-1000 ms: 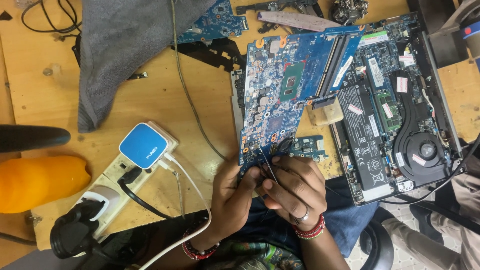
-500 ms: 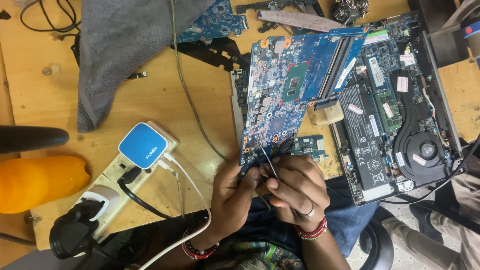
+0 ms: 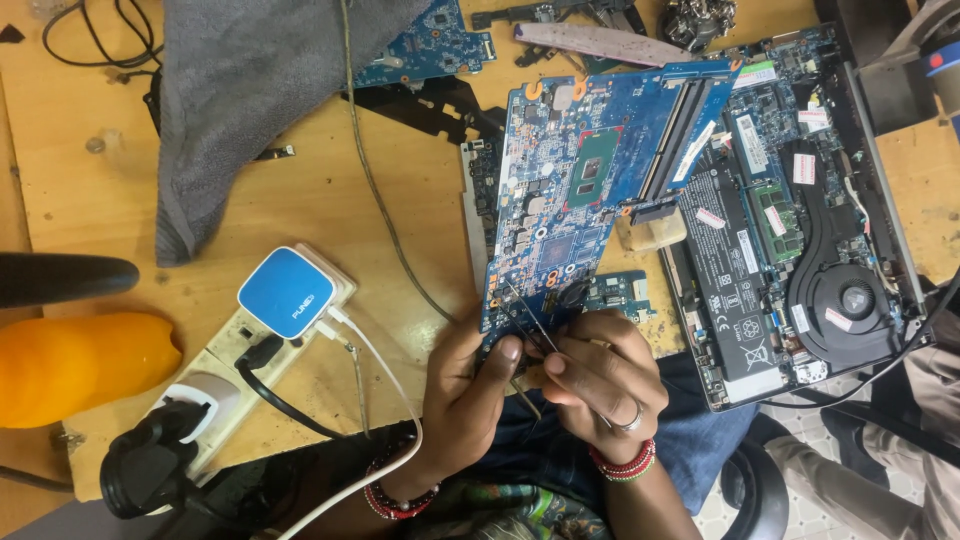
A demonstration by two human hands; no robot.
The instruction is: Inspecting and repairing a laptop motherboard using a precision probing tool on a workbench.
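A blue laptop motherboard (image 3: 590,190) stands tilted over the edge of a wooden workbench (image 3: 330,200). My left hand (image 3: 470,390) grips the board's near lower corner, thumb on top. My right hand (image 3: 600,375), with a ring and red bead bracelet, holds thin metal tweezers (image 3: 525,315) whose tips touch the board near that corner. A small blue daughter board (image 3: 620,292) lies just beside my right hand.
An opened laptop chassis (image 3: 800,230) with fan and memory sits at right. A power strip (image 3: 250,370) with a blue-topped charger (image 3: 285,292), black plugs and a white cable lies at left, next to an orange object (image 3: 70,365). A grey cloth (image 3: 250,90) covers the far left.
My hands and the tweezers shifted only slightly at the board's lower corner; the board stays in the same tilt.
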